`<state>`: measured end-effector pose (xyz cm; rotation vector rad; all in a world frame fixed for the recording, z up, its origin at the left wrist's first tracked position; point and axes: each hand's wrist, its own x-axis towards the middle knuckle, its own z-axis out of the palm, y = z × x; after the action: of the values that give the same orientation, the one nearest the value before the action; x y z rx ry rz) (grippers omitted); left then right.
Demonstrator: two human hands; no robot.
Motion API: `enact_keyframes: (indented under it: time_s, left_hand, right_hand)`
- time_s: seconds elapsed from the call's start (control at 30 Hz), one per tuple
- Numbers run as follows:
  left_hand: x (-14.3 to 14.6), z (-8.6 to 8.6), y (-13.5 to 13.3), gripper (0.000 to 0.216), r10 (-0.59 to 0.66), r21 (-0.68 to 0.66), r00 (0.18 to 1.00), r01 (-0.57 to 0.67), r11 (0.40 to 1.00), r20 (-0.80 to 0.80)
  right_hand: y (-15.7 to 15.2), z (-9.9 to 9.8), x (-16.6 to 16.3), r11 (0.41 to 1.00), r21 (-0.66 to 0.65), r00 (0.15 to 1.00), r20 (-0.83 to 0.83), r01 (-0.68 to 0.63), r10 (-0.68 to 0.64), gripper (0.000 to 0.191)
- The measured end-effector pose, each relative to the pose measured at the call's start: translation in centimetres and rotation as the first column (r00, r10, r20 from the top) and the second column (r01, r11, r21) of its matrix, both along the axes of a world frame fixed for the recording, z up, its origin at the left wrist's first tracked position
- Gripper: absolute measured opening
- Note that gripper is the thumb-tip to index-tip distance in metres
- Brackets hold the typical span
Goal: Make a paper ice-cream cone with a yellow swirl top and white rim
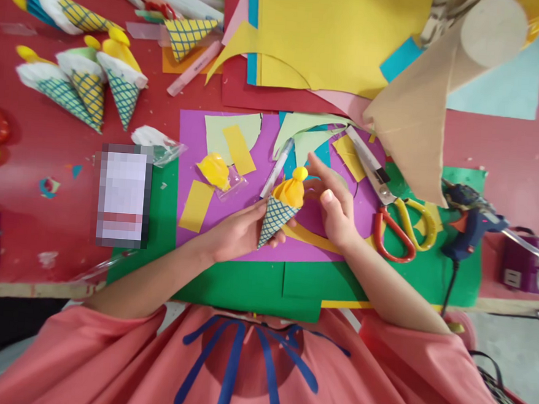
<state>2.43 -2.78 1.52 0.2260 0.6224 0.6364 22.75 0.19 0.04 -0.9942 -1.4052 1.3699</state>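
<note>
My left hand [242,229] is closed around a paper ice-cream cone [276,220]. The cone is pale with a dark blue criss-cross pattern, its point tipped downward. Crumpled yellow clay-like topping [289,193] fills its mouth, with a small yellow ball [300,174] on top. Just right of it is my right hand [338,210], its fingers apart and nothing in them. A lump of yellow material [215,170] lies on a clear wrapper to the left. Behind the cone rests a pen-like marker [277,169] on the purple sheet [194,141].
Scissors with red and yellow handles [394,226] lie on my right, beside a blue glue gun [468,225]. Several decorated cones [77,84] sit at the far left. Yellow sheets [341,34] and a beige paper cone [419,108] occupy the back. Green sheets [245,283] line the near edge.
</note>
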Motion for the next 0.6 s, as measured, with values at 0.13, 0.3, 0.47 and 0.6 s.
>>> enact_keyframes:
  time_s: [0.13,0.3,0.47,0.6]
  left_hand:
    - [-0.1,-0.2,0.3,0.028,0.112,0.048,0.99,-0.108,0.993,-0.09]
    - [0.1,-0.4,0.5,0.045,0.204,0.209,0.957,-0.161,0.965,-0.205]
    - [0.0,-0.1,0.2,0.051,0.324,0.453,0.877,-0.142,0.88,-0.355]
    - [-1.9,0.9,1.5,0.048,0.504,0.64,0.758,-0.152,0.753,-0.414]
  right_hand:
    - [0.0,-0.3,-0.4,0.999,0.026,0.999,-0.019,-0.036,0.036,0.056]
    - [-0.7,-0.1,-1.0,0.981,0.175,0.969,0.244,-0.078,0.033,0.047]
    - [-1.0,-0.1,-1.2,0.985,0.154,0.961,0.275,-0.083,0.038,0.046]
    - [-0.9,-0.2,-1.3,0.986,0.163,0.97,0.244,-0.033,-0.008,0.025]
